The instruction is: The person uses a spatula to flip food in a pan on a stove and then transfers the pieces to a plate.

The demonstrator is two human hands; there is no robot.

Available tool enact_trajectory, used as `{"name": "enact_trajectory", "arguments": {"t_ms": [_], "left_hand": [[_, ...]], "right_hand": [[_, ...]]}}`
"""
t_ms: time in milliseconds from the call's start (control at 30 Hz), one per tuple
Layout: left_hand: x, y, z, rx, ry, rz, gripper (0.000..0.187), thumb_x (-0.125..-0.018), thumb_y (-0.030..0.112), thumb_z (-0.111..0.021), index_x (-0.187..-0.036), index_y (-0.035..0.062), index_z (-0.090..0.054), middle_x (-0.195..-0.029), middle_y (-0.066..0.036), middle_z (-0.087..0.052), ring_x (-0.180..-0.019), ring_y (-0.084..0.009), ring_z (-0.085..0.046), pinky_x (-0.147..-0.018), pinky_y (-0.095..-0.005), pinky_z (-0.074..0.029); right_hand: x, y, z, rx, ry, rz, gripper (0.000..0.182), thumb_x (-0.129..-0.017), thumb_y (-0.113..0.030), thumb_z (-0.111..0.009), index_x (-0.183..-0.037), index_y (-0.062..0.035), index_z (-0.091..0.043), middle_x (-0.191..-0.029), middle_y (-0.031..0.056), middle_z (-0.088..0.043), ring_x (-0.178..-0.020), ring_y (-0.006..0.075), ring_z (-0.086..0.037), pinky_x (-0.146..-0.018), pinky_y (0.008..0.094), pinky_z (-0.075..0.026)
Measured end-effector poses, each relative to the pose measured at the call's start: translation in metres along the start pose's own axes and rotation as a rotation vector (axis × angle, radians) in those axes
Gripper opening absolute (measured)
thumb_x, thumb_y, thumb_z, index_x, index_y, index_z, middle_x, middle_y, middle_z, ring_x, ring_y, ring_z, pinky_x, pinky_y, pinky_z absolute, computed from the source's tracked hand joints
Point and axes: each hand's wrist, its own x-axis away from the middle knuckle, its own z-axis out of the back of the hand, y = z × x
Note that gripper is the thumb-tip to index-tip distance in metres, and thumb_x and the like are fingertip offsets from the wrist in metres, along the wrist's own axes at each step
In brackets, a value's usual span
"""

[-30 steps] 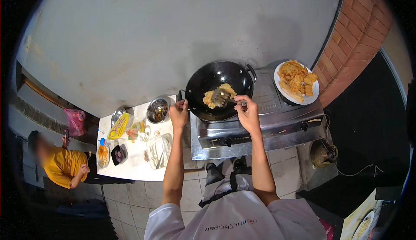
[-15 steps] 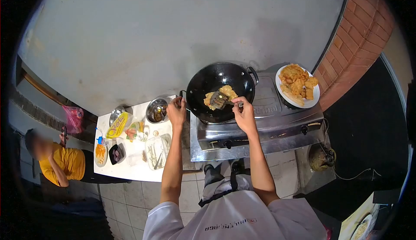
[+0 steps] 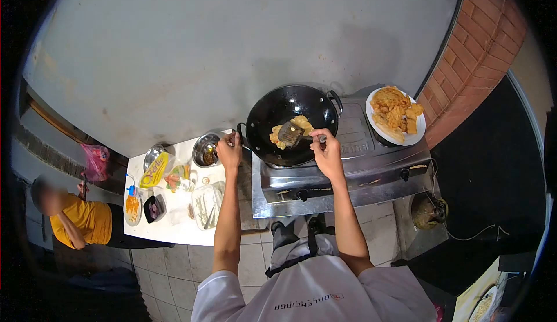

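Observation:
A black wok [image 3: 278, 104] sits on the stove, holding a flat piece of yellowish, fritter-like food [image 3: 301, 123]. My right hand [image 3: 328, 153] is closed around the handle of a dark slotted spatula [image 3: 290, 134], whose blade lies over the food. At the wok's left side, my left hand [image 3: 230, 155] has its fingers curled at the outer edge of the wok handle [image 3: 242, 134]; the fingers partly hide the contact. A steel bowl [image 3: 204, 149] with dark contents stands just left of this hand.
A white plate [image 3: 419, 136] of fried food rests on the right of the steel stove [image 3: 371, 171]. The white table [image 3: 174, 229] holds a yellow packet [image 3: 155, 171], a clear container [image 3: 208, 206], a black bowl [image 3: 154, 209] and an orange-filled dish [image 3: 133, 209]. Another person [image 3: 87, 223] is at the far left.
The spatula blade has turned and shifted slightly left over the food. My left hand has moved a little left, toward the outer side of the wok handle. The whole view has shifted slightly.

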Motion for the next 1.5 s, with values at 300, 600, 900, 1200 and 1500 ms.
{"name": "enact_trajectory", "arguments": {"t_ms": [300,600,900,1200,1500], "left_hand": [[0.0,0.006,0.003,-0.031,-0.011,0.021,0.025,-0.082,0.024,-0.066,-0.09,0.0003,-0.07,-0.072,-0.015,-0.066,-0.067,-0.0283,-0.065,-0.066,-0.0365,-0.049],[-0.001,0.001,0.001,-0.024,-0.023,0.014,0.026,-0.082,0.025,-0.066,-0.09,0.0006,-0.07,-0.073,-0.016,-0.066,-0.07,-0.0303,-0.066,-0.068,-0.0372,-0.05],[-0.002,-0.001,-0.001,-0.027,-0.022,0.015,0.026,-0.082,0.026,-0.066,-0.09,0.0009,-0.07,-0.074,-0.016,-0.067,-0.069,-0.0305,-0.066,-0.067,-0.037,-0.05],[-0.005,0.003,0.0,-0.002,-0.032,0.035,0.028,-0.082,0.027,-0.066,-0.089,0.0007,-0.07,-0.073,-0.016,-0.067,-0.067,-0.0295,-0.067,-0.065,-0.0367,-0.05],[-0.004,-0.001,-0.002,0.0,-0.048,0.058,0.03,-0.08,0.03,-0.068,-0.093,0.0032,-0.071,-0.078,-0.017,-0.067,-0.073,-0.0315,-0.066,-0.07,-0.0384,-0.05]], "right_hand": [[0.003,-0.007,-0.007,-0.012,0.029,0.01,0.012,-0.081,0.002,-0.056,-0.093,-0.0003,-0.057,-0.08,0.0108,-0.064,-0.06,0.0148,-0.055,-0.055,0.0287,-0.043],[0.004,-0.008,-0.002,0.024,0.051,0.002,0.012,-0.081,0.003,-0.056,-0.093,-0.001,-0.057,-0.074,0.009,-0.061,-0.061,0.0127,-0.055,-0.057,0.0271,-0.043],[0.006,-0.011,-0.004,0.015,0.076,0.002,0.011,-0.082,0.001,-0.057,-0.093,-0.0011,-0.057,-0.073,0.0098,-0.061,-0.062,0.0154,-0.058,-0.058,0.029,-0.045],[-0.004,-0.016,-0.011,0.063,0.089,0.059,0.009,-0.088,0.001,-0.051,-0.093,0.0024,-0.057,-0.078,0.0057,-0.06,-0.065,0.0098,-0.059,-0.06,0.0231,-0.05],[-0.02,0.003,-0.026,-0.102,0.16,-0.07,0.005,-0.082,-0.003,-0.056,-0.085,0.0011,-0.059,-0.067,0.0083,-0.06,-0.061,0.0133,-0.06,-0.056,0.0275,-0.045]]}}
